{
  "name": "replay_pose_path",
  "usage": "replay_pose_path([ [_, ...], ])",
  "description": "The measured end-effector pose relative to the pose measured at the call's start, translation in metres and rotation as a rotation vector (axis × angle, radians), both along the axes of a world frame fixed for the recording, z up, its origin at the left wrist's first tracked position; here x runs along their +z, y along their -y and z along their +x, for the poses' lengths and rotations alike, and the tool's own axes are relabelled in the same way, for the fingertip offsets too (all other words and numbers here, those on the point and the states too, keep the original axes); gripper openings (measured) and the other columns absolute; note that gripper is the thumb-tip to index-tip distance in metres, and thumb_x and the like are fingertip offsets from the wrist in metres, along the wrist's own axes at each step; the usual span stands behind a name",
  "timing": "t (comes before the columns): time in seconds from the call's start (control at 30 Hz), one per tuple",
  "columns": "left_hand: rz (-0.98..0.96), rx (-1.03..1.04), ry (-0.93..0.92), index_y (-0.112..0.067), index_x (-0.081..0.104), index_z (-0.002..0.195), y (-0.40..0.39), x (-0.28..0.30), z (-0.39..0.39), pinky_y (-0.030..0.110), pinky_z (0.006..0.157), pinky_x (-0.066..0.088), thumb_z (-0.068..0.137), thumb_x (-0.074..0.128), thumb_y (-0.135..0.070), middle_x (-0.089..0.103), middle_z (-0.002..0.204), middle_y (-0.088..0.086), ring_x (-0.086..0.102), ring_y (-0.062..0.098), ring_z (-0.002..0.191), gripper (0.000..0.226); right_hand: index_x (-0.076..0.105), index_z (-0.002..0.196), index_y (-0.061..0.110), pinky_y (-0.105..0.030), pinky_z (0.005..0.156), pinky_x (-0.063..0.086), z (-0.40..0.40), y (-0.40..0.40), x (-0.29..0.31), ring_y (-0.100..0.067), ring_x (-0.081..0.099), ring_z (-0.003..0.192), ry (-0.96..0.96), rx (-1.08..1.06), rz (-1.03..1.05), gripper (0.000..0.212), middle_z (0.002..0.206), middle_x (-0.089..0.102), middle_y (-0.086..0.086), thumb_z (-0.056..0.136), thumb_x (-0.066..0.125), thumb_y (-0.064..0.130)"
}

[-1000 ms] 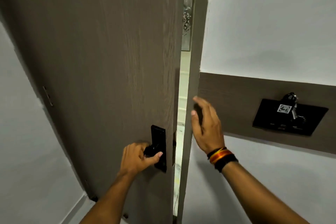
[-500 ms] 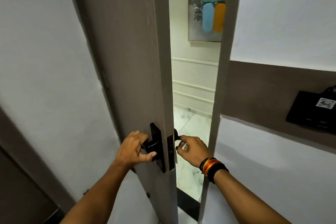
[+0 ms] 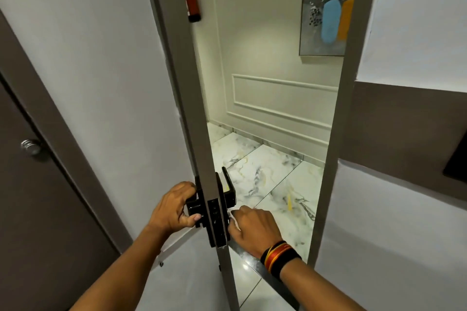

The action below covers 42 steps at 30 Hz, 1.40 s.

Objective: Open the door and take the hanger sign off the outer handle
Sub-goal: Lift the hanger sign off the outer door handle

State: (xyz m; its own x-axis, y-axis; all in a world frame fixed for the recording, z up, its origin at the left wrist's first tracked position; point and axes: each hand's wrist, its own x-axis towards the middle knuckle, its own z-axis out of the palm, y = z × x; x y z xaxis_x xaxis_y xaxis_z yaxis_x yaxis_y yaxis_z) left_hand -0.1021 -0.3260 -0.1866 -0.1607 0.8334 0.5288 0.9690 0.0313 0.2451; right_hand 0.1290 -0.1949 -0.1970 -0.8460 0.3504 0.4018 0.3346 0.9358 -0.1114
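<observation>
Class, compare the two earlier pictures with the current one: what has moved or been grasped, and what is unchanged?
The door has swung further open, showing more of the corridor. The right hand went from the door frame round the door's edge to below the outer handle, touching something white there. The left hand still grips the inner handle.

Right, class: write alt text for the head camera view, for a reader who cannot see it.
A person's left hand grips the black inner handle of a door seen edge-on, while the right hand reaches round to a pale sign below the outer handle. Beyond lie a marble floor and an abstract painting.
</observation>
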Motion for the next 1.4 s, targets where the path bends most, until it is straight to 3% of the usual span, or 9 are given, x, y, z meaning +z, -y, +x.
replay_pose_path([
  [0.1, 0.002, -0.011, -0.012, -0.006, 0.072, 0.104, 0.012, 0.003, -0.007, 0.046, 0.07, 0.058, 0.085, 0.025, -0.09, 0.068, 0.09, 0.011, 0.064, 0.029, 0.08, 0.098, 0.06, 0.057, 0.027, -0.022, 0.042, 0.021, -0.01, 0.019, 0.005, -0.016, 0.053, 0.037, -0.009, -0.061, 0.079, 0.02, 0.057, 0.059, 0.006, 0.069, 0.072, 0.038],
  [0.23, 0.028, -0.024, -0.031, -0.018, 0.067, 0.12, 0.026, 0.003, -0.013, 0.035, 0.067, 0.062, 0.087, 0.023, -0.088, 0.071, 0.101, 0.007, 0.067, 0.023, 0.087, 0.089, 0.065, 0.06, 0.024, -0.022, 0.039, 0.026, -0.018, 0.028, -0.002, -0.017, 0.055, 0.036, -0.023, -0.105, 0.105, 0.018, 0.057, 0.061, 0.005, 0.069, 0.075, 0.037],
  [0.43, 0.035, -0.017, -0.029, -0.026, 0.063, 0.123, 0.032, 0.002, -0.02, 0.011, 0.076, 0.045, 0.088, 0.022, -0.088, 0.07, 0.107, 0.001, 0.05, -0.002, 0.097, 0.082, 0.066, 0.06, 0.024, -0.019, 0.042, 0.019, -0.028, 0.038, 0.001, -0.013, 0.053, 0.034, -0.06, -0.082, 0.121, 0.021, 0.056, 0.06, 0.006, 0.058, 0.085, 0.033],
  [0.53, 0.036, -0.024, -0.026, -0.026, 0.063, 0.122, 0.033, 0.003, -0.02, 0.013, 0.073, 0.047, 0.088, 0.022, -0.088, 0.068, 0.106, -0.002, 0.05, -0.002, 0.096, 0.082, 0.066, 0.06, 0.023, -0.019, 0.042, 0.02, -0.031, 0.042, -0.004, -0.013, 0.054, 0.034, -0.048, -0.079, 0.146, 0.022, 0.057, 0.061, 0.006, 0.059, 0.088, 0.029],
  [0.63, 0.022, -0.005, -0.026, -0.019, 0.067, 0.116, 0.032, 0.003, -0.02, 0.03, 0.065, 0.059, 0.087, 0.02, -0.089, 0.07, 0.101, 0.006, 0.064, 0.017, 0.088, 0.089, 0.067, 0.063, 0.022, -0.018, 0.042, 0.022, -0.031, 0.045, -0.007, -0.013, 0.054, 0.034, -0.076, -0.073, 0.143, 0.02, 0.057, 0.06, 0.005, 0.061, 0.087, 0.026],
  [0.8, -0.031, 0.066, -0.013, -0.003, 0.072, 0.103, 0.029, 0.003, -0.016, 0.044, 0.063, 0.06, 0.082, 0.017, -0.093, 0.069, 0.097, 0.012, 0.065, 0.03, 0.084, 0.108, 0.065, 0.063, 0.023, -0.018, 0.042, 0.023, -0.021, 0.046, -0.008, -0.011, 0.05, 0.037, -0.181, -0.071, 0.117, 0.018, 0.057, 0.058, 0.007, 0.08, 0.067, 0.028],
  [0.97, -0.07, 0.082, 0.004, -0.001, 0.072, 0.105, 0.026, 0.003, -0.013, 0.047, 0.068, 0.061, 0.079, 0.017, -0.095, 0.071, 0.104, 0.016, 0.067, 0.033, 0.091, 0.112, 0.06, 0.064, 0.02, -0.02, 0.039, 0.029, -0.021, 0.042, 0.017, -0.014, 0.047, 0.038, -0.308, -0.109, 0.081, 0.037, 0.057, 0.055, 0.004, 0.097, 0.046, 0.03],
  [1.27, -0.075, 0.083, 0.033, -0.003, 0.071, 0.106, 0.022, 0.002, -0.007, 0.042, 0.07, 0.06, 0.078, 0.017, -0.096, 0.07, 0.105, 0.012, 0.065, 0.029, 0.09, 0.111, 0.062, 0.073, 0.016, -0.035, 0.049, 0.049, -0.011, -0.01, 0.03, -0.022, 0.057, 0.053, -0.26, -0.067, -0.082, 0.043, 0.071, 0.059, 0.0, 0.106, 0.044, 0.037],
  [1.4, -0.02, 0.066, 0.04, -0.003, 0.072, 0.101, 0.021, -0.001, -0.008, 0.039, 0.064, 0.058, 0.08, 0.018, -0.095, 0.068, 0.098, 0.01, 0.064, 0.027, 0.084, 0.108, 0.072, 0.078, 0.012, -0.035, 0.049, 0.046, -0.033, -0.034, 0.038, -0.026, 0.06, 0.058, -0.248, -0.084, -0.047, 0.039, 0.083, 0.062, -0.002, 0.101, 0.051, 0.035],
])
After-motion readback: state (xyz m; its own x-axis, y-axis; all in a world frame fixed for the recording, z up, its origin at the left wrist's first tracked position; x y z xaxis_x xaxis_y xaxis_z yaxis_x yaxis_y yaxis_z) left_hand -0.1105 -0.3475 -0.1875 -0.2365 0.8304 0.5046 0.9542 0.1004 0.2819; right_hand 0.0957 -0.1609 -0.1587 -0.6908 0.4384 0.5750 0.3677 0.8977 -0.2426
